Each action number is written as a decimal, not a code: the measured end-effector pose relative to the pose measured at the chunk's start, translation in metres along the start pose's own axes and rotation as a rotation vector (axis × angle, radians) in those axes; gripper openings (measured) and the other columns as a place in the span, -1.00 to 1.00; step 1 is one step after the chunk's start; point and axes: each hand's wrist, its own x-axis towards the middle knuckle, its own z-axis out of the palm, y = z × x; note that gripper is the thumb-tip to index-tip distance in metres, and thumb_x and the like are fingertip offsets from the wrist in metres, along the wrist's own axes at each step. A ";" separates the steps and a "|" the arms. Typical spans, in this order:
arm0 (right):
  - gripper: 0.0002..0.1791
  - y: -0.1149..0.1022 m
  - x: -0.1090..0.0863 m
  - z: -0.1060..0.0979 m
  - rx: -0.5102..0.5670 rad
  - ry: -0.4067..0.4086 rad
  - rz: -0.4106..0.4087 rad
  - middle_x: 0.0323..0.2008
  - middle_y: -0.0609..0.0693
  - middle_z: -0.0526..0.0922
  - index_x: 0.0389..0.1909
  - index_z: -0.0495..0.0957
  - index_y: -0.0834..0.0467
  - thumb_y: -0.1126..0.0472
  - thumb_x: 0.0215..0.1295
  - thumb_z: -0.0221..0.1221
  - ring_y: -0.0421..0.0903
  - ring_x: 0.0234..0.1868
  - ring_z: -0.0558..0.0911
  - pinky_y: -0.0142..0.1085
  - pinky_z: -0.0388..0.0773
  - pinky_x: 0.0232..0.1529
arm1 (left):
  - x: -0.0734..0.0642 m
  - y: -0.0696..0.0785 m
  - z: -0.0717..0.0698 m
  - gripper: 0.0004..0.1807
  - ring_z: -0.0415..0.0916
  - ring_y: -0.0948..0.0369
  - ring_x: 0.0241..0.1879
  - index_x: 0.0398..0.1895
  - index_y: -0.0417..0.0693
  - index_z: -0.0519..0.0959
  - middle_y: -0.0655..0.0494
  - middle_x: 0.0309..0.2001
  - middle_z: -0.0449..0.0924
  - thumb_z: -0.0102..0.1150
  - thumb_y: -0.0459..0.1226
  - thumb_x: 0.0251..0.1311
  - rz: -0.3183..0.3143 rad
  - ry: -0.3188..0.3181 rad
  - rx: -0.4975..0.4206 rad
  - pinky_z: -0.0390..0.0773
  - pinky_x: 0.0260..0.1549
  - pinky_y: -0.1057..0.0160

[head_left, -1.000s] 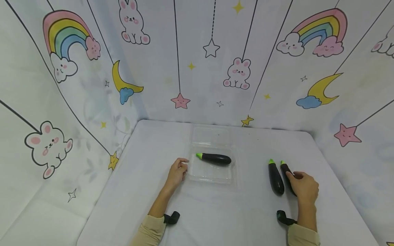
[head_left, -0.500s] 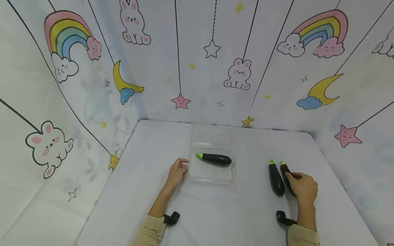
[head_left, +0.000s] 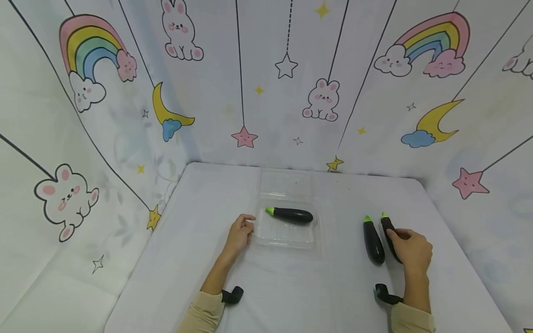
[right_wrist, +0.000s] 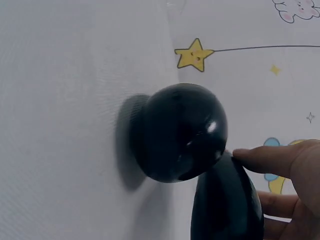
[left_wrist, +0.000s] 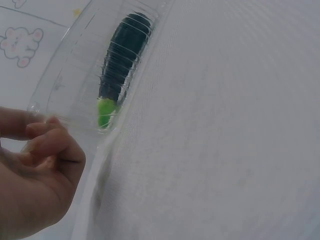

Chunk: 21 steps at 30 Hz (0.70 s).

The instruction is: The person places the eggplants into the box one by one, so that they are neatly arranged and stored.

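Observation:
In the head view my right hand (head_left: 413,252) pinches a slim dark eggplant (head_left: 387,225) with a green stem, thumb on its near side and the lower end hidden by the hand. A second eggplant (head_left: 374,243) lies just left of it. In the right wrist view, the rounded end of one eggplant (right_wrist: 182,132) overlaps the held eggplant (right_wrist: 227,205), with my thumb at its side. My left hand (head_left: 240,233) rests at the left edge of a clear plastic clamshell box (head_left: 283,238), fingers loosely bent. A third eggplant (head_left: 291,215) lies inside the box, stem to the left.
The box's transparent lid (head_left: 286,185) lies folded back on the far side. A white cloth covers the table (head_left: 200,194). Printed curtains (head_left: 208,92) with rainbows, rabbits and stars stand behind and at both sides.
The right hand and its eggplant have shifted slightly away from me and turned a little, widening the gap at the stems. The left hand and the box have stayed still.

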 end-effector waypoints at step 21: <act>-0.48 -0.032 -0.006 -0.004 0.152 0.221 -0.113 -0.10 0.29 0.77 0.09 0.72 0.28 -0.06 0.35 0.37 0.18 -0.14 0.72 -0.07 0.40 -0.13 | 0.001 -0.001 0.000 -0.63 0.19 0.31 -0.60 0.30 -0.33 0.40 -0.20 -0.25 0.49 -0.08 -0.36 0.53 -0.010 -0.006 0.008 0.24 -0.62 0.43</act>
